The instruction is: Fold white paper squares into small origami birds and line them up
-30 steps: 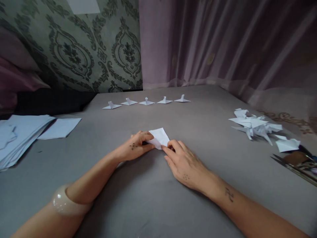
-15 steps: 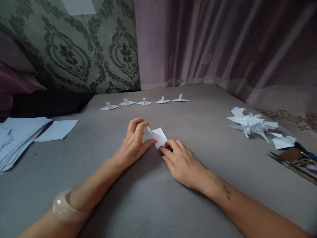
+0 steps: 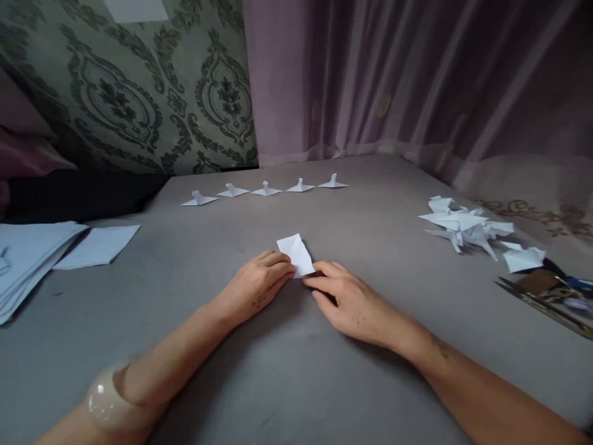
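A small white piece of folded paper lies on the grey surface in front of me, a crease running down its middle. My left hand has its fingers closed on the paper's lower left edge. At the lower right corner, my right hand pinches the paper between index finger and thumb, its other fingers loosely bent. Both hands rest low, close to the surface, and the fingers partly cover the paper's near edge.
Several folded paper figures stand in a row at the back. A heap of folded paper pieces lies to the right, near scissors. Stacked paper sheets lie on the left, beside smaller square sheets.
The raised flap at the paper's left has come down flat. My left hand has lowered onto that edge with its fingers closing, and my right hand has shifted slightly right.
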The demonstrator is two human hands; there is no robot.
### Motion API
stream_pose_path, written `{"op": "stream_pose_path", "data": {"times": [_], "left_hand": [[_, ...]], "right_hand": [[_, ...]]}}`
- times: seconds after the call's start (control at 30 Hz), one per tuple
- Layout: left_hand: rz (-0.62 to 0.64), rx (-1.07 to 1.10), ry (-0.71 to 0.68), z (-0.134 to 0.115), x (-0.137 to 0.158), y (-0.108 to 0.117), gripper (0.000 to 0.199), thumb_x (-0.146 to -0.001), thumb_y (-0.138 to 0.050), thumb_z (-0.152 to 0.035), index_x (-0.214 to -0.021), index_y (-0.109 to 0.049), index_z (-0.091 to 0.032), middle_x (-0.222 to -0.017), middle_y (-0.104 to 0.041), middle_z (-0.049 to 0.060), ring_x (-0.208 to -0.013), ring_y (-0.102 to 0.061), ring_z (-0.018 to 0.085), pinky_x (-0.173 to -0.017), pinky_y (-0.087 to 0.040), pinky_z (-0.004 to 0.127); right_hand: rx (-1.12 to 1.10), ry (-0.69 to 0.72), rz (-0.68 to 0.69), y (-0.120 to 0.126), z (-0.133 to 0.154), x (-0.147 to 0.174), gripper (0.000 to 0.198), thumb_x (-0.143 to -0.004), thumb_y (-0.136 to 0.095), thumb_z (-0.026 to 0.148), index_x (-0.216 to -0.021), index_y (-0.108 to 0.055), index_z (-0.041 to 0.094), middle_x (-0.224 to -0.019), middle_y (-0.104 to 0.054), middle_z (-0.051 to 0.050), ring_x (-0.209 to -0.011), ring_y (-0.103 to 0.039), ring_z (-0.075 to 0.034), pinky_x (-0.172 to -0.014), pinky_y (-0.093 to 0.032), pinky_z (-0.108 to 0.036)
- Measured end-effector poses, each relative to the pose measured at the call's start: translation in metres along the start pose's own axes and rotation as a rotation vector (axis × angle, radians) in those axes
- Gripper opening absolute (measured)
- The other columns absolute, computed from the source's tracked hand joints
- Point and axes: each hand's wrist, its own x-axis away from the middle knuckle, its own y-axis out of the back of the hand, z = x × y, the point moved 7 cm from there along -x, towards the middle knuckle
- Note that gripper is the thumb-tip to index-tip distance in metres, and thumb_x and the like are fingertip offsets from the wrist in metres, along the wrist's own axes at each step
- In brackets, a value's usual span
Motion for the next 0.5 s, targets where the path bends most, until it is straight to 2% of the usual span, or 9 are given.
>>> {"op": "stream_pose_path", "data": {"times": [0.1, 0.23, 0.5], "left_hand": [[0.021, -0.003, -0.025, -0.002, 0.000, 0.000, 0.028, -0.097, -0.037, -0.022, -0.104, -0.063, -0.018, -0.102, -0.064, 0.009, -0.094, -0.056, 0.019, -0.082, -0.049, 0.033], [0.051, 0.005, -0.060, -0.006, 0.001, -0.001, 0.029, -0.097, -0.035, -0.020, -0.108, -0.062, -0.018, -0.105, -0.063, 0.009, -0.097, -0.055, 0.019, -0.084, -0.048, 0.033], [0.162, -0.111, -0.086, -0.015, 0.002, -0.006, 0.035, -0.098, -0.028, -0.020, -0.113, -0.059, -0.017, -0.108, -0.060, 0.010, -0.099, -0.054, 0.020, -0.084, -0.049, 0.031]], "right_hand": [[-0.165, -0.094, -0.005, 0.006, -0.015, -0.002, 0.035, -0.085, -0.042, 0.009, -0.099, -0.070, 0.022, -0.111, -0.065, -0.004, -0.094, -0.061, -0.014, -0.085, -0.049, -0.028], [-0.286, -0.220, 0.014, 0.011, -0.030, -0.002, 0.033, -0.080, -0.043, 0.010, -0.091, -0.072, 0.022, -0.107, -0.069, -0.001, -0.090, -0.065, -0.015, -0.083, -0.050, -0.028], [-0.336, -0.285, 0.040, 0.013, -0.041, 0.001, 0.033, -0.078, -0.043, 0.012, -0.088, -0.073, 0.022, -0.098, -0.072, 0.000, -0.088, -0.065, -0.016, -0.083, -0.049, -0.027]]}}
